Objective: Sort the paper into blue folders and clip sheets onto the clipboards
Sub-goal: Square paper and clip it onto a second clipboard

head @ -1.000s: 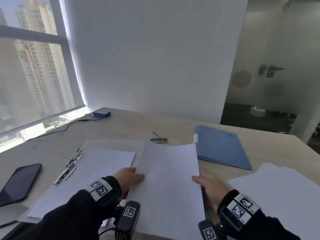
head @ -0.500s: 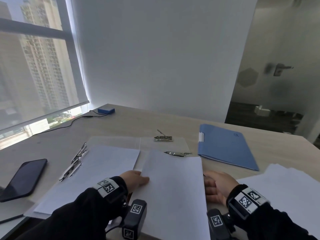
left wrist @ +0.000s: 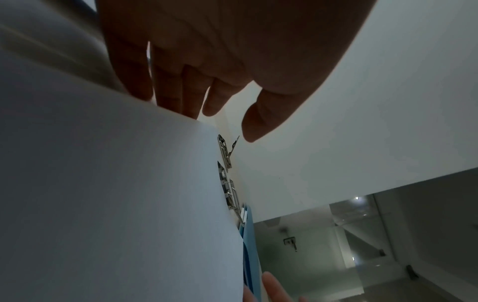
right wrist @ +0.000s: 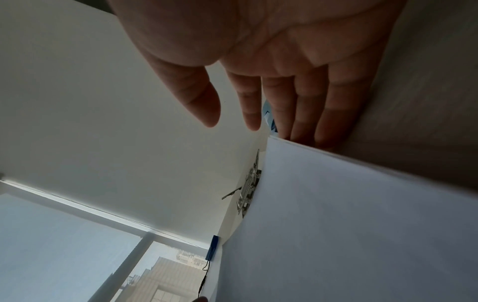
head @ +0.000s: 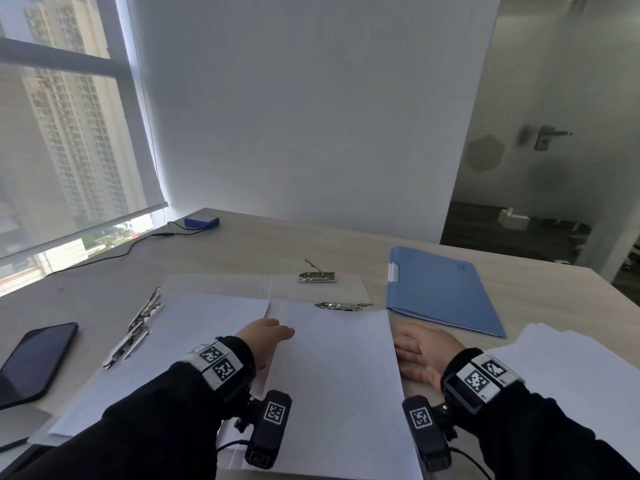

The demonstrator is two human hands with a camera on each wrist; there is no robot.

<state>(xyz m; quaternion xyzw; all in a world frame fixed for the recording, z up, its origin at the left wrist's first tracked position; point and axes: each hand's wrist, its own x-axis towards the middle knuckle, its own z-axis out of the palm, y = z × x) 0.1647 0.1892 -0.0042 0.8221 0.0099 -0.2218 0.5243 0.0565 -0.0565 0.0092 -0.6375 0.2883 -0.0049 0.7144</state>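
Observation:
A stack of white sheets (head: 341, 379) lies flat in front of me, its top edge just below a metal clip (head: 343, 305) of a pale clipboard (head: 353, 289). My left hand (head: 273, 334) touches the stack's left edge with straight fingers (left wrist: 168, 87), thumb apart. My right hand (head: 412, 349) rests flat on the desk against the right edge, fingers (right wrist: 305, 114) straight. A second clip (head: 318, 276) sits farther back. To the left, another clipboard holds a sheet (head: 201, 327) under its side clip (head: 138, 327). A shut blue folder (head: 440, 292) lies at the right.
Loose white sheets (head: 581, 375) lie at the near right. A dark phone (head: 31, 362) rests at the near left edge of the desk (head: 242, 251). A small blue box (head: 201, 221) with a cable sits at the far left by the window.
The stack, earlier held up and covering the near clip, has come down flat and toward me, baring that clip. Both hands have let go and now flank its edges.

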